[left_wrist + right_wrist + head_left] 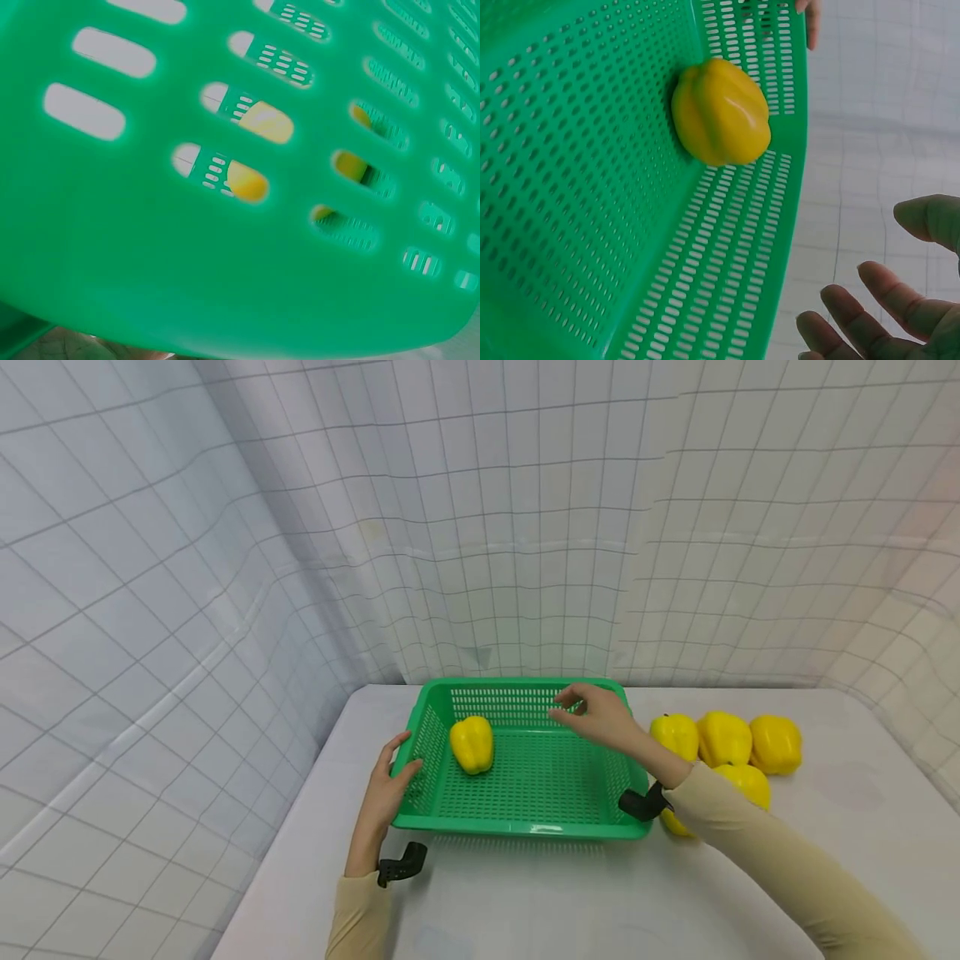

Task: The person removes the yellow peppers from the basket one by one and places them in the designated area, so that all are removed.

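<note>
A green plastic basket [525, 828] with slotted walls stands on the table. One yellow bell pepper [472, 745] lies inside it, towards the left wall; the right wrist view also shows this pepper [720, 112]. My left hand [386, 789] holds the basket's left rim, its thumb over the edge. In the left wrist view the slotted basket wall [150, 247] fills the picture and hides most of that hand. Over the basket's right back part hovers my right hand [600, 718], fingers loosely bent and apart, nothing between them.
Several more yellow bell peppers [723, 739] lie grouped on the white table [525, 902] right of the basket, partly hidden by the right forearm. A white gridded curtain [510, 527] hangs behind and at the sides. Each wrist carries a black camera mount [405, 862].
</note>
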A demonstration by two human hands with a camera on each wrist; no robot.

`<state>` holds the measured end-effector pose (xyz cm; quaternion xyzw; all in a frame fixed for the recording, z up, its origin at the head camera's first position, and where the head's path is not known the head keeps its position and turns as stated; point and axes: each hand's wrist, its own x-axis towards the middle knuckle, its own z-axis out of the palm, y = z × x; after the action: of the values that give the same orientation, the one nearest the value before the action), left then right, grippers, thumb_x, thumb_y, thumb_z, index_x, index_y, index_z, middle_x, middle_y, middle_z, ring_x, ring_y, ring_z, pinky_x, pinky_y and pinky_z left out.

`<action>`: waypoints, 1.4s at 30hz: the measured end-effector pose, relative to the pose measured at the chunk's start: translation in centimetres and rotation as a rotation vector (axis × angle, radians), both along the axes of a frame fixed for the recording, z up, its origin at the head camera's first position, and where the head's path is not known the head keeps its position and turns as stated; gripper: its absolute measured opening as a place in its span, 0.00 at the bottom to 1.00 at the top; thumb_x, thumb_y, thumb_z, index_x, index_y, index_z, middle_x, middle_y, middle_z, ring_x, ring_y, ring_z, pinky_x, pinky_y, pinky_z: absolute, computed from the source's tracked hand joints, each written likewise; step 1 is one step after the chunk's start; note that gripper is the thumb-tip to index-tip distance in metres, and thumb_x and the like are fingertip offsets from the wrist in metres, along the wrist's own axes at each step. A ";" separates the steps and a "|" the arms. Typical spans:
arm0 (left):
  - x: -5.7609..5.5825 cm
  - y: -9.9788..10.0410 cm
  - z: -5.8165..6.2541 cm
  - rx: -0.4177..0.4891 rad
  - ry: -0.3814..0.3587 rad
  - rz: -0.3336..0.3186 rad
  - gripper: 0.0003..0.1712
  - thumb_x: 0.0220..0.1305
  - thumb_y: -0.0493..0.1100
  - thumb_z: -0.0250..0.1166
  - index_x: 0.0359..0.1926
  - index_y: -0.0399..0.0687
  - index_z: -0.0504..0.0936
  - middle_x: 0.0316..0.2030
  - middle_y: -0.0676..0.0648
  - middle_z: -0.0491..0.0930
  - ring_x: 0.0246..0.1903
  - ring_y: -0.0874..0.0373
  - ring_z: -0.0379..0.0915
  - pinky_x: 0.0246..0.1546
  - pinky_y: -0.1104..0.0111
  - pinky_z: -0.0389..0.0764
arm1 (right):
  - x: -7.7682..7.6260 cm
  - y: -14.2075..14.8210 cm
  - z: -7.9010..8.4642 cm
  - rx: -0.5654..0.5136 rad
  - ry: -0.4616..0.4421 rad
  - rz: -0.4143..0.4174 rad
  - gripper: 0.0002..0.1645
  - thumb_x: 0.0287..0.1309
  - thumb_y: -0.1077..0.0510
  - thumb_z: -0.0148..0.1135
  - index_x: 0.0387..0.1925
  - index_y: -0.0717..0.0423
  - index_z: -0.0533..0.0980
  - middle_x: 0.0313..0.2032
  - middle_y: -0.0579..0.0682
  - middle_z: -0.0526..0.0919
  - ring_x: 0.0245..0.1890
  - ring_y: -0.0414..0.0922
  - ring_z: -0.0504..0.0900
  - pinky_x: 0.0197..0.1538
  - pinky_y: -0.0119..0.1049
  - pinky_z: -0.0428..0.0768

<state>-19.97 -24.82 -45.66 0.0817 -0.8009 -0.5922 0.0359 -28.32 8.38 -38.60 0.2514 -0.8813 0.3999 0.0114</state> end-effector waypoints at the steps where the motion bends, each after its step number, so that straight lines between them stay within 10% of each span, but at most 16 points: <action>1: -0.2 -0.1 -0.4 -0.004 0.005 0.003 0.30 0.70 0.46 0.56 0.70 0.60 0.59 0.61 0.37 0.63 0.49 0.43 0.66 0.43 0.56 0.69 | -0.1 -0.5 0.0 0.008 -0.007 0.014 0.20 0.62 0.51 0.61 0.48 0.62 0.77 0.43 0.56 0.81 0.40 0.52 0.78 0.40 0.44 0.76; 28: 0.0 -0.2 -0.7 -0.018 0.007 0.012 0.30 0.69 0.46 0.57 0.70 0.62 0.59 0.65 0.39 0.59 0.52 0.43 0.65 0.44 0.53 0.69 | -3.2 -11.0 -4.9 0.197 -0.184 0.152 0.48 0.57 0.42 0.63 0.67 0.68 0.59 0.64 0.63 0.64 0.63 0.57 0.63 0.60 0.50 0.64; 42: -0.2 -0.2 -0.6 -0.005 0.018 0.009 0.30 0.69 0.45 0.57 0.69 0.61 0.60 0.57 0.35 0.67 0.45 0.43 0.70 0.38 0.58 0.73 | -2.8 -14.1 -5.9 0.243 -0.283 0.028 0.55 0.51 0.38 0.67 0.66 0.69 0.55 0.51 0.65 0.70 0.47 0.55 0.74 0.48 0.48 0.74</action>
<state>-20.15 -25.00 -46.29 0.0797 -0.8017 -0.5906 0.0461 -31.13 -5.69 -44.51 0.2043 -0.9124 0.3220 -0.1489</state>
